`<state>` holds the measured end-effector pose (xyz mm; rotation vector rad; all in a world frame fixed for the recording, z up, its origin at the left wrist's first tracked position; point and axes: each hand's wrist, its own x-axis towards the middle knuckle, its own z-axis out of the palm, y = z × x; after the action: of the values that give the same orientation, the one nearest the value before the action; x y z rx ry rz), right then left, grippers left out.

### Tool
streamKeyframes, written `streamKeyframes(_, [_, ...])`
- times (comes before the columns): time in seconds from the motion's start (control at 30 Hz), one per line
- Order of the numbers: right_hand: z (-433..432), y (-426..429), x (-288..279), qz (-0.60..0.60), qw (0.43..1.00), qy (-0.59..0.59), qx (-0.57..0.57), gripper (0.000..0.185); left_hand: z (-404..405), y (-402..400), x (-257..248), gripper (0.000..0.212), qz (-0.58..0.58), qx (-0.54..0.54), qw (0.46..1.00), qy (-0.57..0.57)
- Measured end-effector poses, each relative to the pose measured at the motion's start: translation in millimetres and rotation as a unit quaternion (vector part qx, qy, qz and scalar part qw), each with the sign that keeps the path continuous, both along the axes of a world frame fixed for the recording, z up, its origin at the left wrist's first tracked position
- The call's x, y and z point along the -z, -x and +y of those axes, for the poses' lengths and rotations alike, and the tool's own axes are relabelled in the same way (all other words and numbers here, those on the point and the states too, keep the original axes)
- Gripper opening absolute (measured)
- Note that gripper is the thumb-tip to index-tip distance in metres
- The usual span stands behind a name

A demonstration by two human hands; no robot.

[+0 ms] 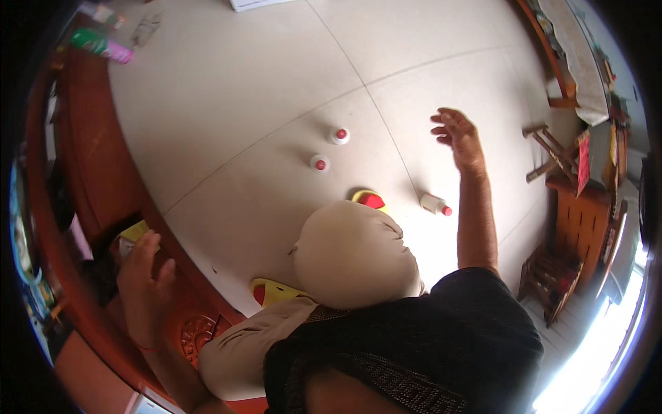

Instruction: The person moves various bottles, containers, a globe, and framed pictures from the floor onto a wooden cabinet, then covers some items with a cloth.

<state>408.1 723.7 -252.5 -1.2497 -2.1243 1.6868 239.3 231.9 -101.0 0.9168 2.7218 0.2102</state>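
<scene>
My right hand (457, 137) is raised over the tiled floor, fingers loosely curled and apart with nothing in them. Below and left of that forearm lies a small white bottle with a red cap (434, 204), on its side. Two more white bottles with red caps, a farther one (340, 135) and a nearer one (320, 164), stand upright in front of my knee. On the left, my blurred left hand (142, 290) is over reddish-brown wooden furniture (176, 274). Its fingertips overlap a yellow and white box (133, 234); whether they grip it is hidden.
My bent knee (351, 253) and yellow-red slippers (266, 293) are in the middle. A green and pink can (101, 45) lies at the upper left. To the right are a folding wooden stool (553, 150) and a slatted wooden chair (576, 227).
</scene>
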Motion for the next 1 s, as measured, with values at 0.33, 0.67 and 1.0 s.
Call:
streamKeyframes(0.33, [-14.0,11.2,85.4,-0.062,0.981,-0.096,-0.160,0.054,68.6,20.0,136.4,0.051,-0.207,0.175,0.962,0.025])
streamKeyframes(0.67, [-124.8,67.6,181.4,0.071,0.980,-0.022,-0.186,0.064,170.5,-29.2,324.0,0.091,-0.285,-0.007,0.933,-0.222])
streamKeyframes(1.0, [-150.8,67.6,183.1,0.087,0.971,-0.160,-0.154,0.050,193.9,-72.2,315.2,0.064,-0.243,-0.108,0.910,-0.318])
